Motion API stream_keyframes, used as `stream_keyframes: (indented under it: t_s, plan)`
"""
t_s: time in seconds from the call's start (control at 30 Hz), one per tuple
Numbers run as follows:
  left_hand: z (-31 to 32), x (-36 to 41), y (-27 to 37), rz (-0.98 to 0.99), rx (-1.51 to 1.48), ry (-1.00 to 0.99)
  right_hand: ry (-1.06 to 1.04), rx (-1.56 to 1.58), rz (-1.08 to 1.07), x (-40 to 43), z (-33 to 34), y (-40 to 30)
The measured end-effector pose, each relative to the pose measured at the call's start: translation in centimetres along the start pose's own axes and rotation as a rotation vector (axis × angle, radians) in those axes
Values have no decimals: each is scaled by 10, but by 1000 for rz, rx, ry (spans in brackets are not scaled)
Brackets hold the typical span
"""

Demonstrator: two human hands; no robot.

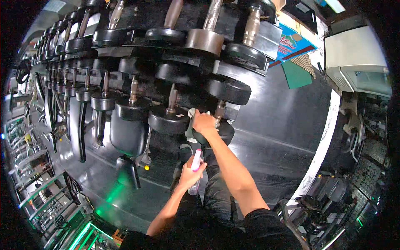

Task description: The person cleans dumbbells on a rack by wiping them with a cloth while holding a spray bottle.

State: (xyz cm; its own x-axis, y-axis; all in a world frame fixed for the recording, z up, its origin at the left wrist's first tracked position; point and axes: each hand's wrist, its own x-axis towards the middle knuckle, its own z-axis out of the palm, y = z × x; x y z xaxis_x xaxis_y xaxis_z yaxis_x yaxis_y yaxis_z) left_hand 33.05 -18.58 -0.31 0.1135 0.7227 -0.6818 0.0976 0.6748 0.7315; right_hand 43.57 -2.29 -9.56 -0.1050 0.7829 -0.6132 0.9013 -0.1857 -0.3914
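Observation:
My left hand (190,175) is closed around a clear spray bottle (194,187) with a white and pink top, held low in front of my legs. Farther forward, my right hand (203,121) grips a pale cloth (191,126) at the near right end of the lower dumbbell row. It is over the near head of a black dumbbell (226,132), beside that dumbbell's metal handle. Just left of the cloth lies another round black dumbbell (168,120) with a small white mark. The fingertips of my right hand are partly hidden.
An upper row of dumbbells (204,42) runs along the rack above. Below the rack at left stands a padded bench (128,134). A blue cardboard box (290,42) and a green mat (296,75) lie beyond the rack's right end. Weight equipment (312,212) stands at lower right.

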Motion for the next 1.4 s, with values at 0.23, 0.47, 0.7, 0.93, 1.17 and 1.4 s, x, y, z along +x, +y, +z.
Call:
stream_keyframes:
  t_s: [0.23,0.47,0.7,0.93,1.17,1.4]
  plan:
    - [-24,-3,6,12,85,3,-169,228,-164,-70,-38,94]
    - [-36,0,-1,-13,82,-26,10,308,141,-35,-19,139]
    - [-49,-4,-2,-11,97,8,107,472,-6,-83,-17,123]
    - [-53,-6,-6,-10,96,-25,266,395,-468,-77,-8,50]
    - [-38,-7,0,21,73,17,7,191,-15,19,18,20]
    - [-28,-14,7,19,-57,80,150,368,-376,-79,-15,56]
